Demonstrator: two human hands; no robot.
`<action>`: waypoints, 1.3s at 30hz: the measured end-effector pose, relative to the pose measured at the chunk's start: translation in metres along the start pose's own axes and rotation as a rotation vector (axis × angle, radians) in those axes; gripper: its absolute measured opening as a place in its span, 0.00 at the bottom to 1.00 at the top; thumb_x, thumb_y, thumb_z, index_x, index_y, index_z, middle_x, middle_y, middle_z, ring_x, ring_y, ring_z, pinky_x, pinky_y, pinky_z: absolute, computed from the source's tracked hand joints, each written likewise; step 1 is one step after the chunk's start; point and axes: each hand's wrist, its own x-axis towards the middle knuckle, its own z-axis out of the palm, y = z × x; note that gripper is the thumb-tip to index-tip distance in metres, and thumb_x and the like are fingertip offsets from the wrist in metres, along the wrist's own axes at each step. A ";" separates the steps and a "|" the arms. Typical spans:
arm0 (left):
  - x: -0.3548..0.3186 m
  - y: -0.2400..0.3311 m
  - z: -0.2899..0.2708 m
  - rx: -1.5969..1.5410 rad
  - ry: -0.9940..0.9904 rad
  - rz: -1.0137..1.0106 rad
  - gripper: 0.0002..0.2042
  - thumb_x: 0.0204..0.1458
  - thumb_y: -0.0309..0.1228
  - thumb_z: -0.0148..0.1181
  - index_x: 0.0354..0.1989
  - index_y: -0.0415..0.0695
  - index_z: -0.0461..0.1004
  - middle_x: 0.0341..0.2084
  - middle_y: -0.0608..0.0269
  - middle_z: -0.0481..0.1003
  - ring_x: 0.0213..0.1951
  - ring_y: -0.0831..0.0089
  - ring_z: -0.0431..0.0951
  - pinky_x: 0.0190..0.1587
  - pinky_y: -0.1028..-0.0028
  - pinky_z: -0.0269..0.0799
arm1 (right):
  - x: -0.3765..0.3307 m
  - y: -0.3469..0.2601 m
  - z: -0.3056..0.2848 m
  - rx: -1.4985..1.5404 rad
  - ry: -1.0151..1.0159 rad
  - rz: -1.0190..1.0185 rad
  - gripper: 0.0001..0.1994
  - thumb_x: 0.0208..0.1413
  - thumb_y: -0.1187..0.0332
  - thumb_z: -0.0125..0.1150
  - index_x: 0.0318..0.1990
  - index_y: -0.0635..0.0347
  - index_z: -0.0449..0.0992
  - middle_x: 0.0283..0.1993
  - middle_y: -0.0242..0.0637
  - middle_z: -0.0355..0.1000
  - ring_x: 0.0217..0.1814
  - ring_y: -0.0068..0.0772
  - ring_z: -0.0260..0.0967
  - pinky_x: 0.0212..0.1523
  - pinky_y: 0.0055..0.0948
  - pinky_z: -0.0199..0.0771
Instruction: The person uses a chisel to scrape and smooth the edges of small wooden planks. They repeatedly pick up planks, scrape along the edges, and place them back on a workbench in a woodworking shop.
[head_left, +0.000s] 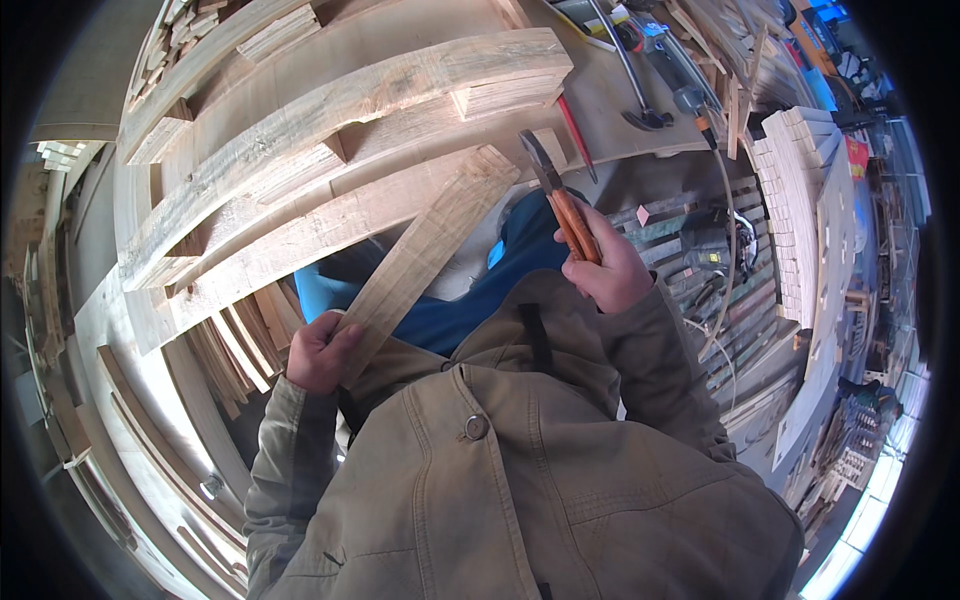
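Note:
My left hand (325, 353) is closed around the lower end of a flat wooden board (430, 255). The board slants up to the right, and its far end lies near the edge of a pallet-like wooden frame (330, 110). In my right hand (610, 262) is a pair of pincers (573, 215) with orange handles and dark metal jaws. Its jaws point up and to the left, a short way from the board's far end. Whether the jaws are fully closed is hard to make out.
Beyond the pincers, a red pencil-like stick (577, 137) and a hammer (632, 85) lie on the bench. A power tool (680, 75) with a hose sits farther right. Stacked pale wood (800, 200) stands right; loose slats (235, 340) lie below the frame.

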 end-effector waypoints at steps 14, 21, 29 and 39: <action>-0.001 0.012 0.004 0.086 0.059 0.047 0.15 0.62 0.39 0.68 0.38 0.36 0.81 0.23 0.66 0.78 0.29 0.83 0.73 0.33 0.73 0.72 | 0.017 -0.011 -0.007 -0.340 0.010 -0.149 0.34 0.50 0.79 0.64 0.69 0.67 0.70 0.60 0.45 0.76 0.61 0.30 0.74 0.63 0.29 0.71; -0.001 0.006 0.004 0.043 0.072 0.037 0.16 0.61 0.40 0.69 0.37 0.36 0.81 0.23 0.67 0.77 0.29 0.82 0.72 0.33 0.73 0.71 | 0.022 -0.024 -0.016 -0.129 0.125 0.011 0.32 0.48 0.79 0.65 0.65 0.66 0.74 0.54 0.44 0.80 0.53 0.27 0.76 0.55 0.28 0.75; -0.002 0.012 0.003 0.099 0.081 0.056 0.16 0.60 0.40 0.69 0.35 0.36 0.80 0.21 0.68 0.74 0.28 0.83 0.70 0.32 0.73 0.70 | 0.019 -0.026 -0.017 -0.356 -0.073 -0.081 0.32 0.50 0.80 0.66 0.67 0.66 0.73 0.60 0.43 0.78 0.56 0.23 0.75 0.56 0.27 0.75; 0.002 0.011 0.007 0.040 0.079 0.040 0.16 0.61 0.40 0.69 0.34 0.37 0.79 0.21 0.68 0.74 0.28 0.83 0.69 0.31 0.73 0.69 | 0.015 -0.025 -0.005 -0.411 -0.175 -0.138 0.30 0.50 0.79 0.67 0.65 0.65 0.75 0.56 0.44 0.79 0.58 0.29 0.76 0.59 0.30 0.75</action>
